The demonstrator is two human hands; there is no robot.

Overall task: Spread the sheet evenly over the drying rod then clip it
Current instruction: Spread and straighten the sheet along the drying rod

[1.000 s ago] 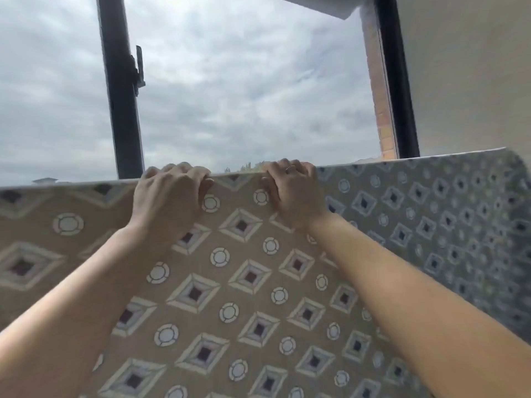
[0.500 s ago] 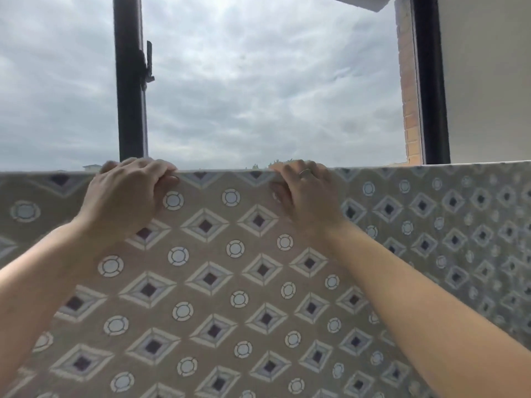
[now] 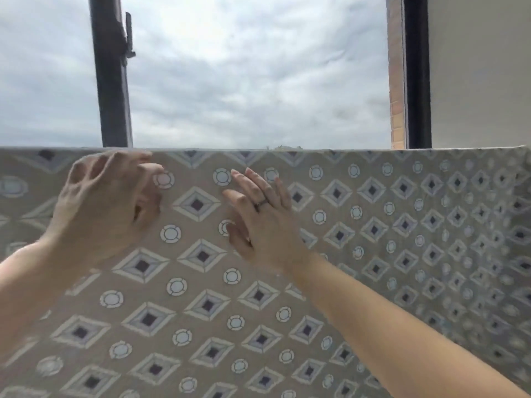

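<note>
Beige patterned sheet [image 3: 201,282] hangs over a hidden rod, its fold level just above both hands. Left hand [image 3: 106,208] curls loosely, holding nothing, fingertips near the fold. Right hand [image 3: 261,222], ring [image 3: 261,203] on, spreads its fingers against the cloth beside it.

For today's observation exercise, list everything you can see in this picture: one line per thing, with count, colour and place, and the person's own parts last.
sheet: one, beige with grey diamonds and white circles, hanging across the lower part of the view, top edge straight.
window frame post: one, dark, upper left, with a latch on it.
window frame edge: one, dark, upper right.
brick strip: one, reddish, beside that edge.
wall: one, cream, far right.
sky: grey cloud, behind.
left hand: one, fingers curled, near the top edge.
right hand: one, fingers open, with a ring.
</note>
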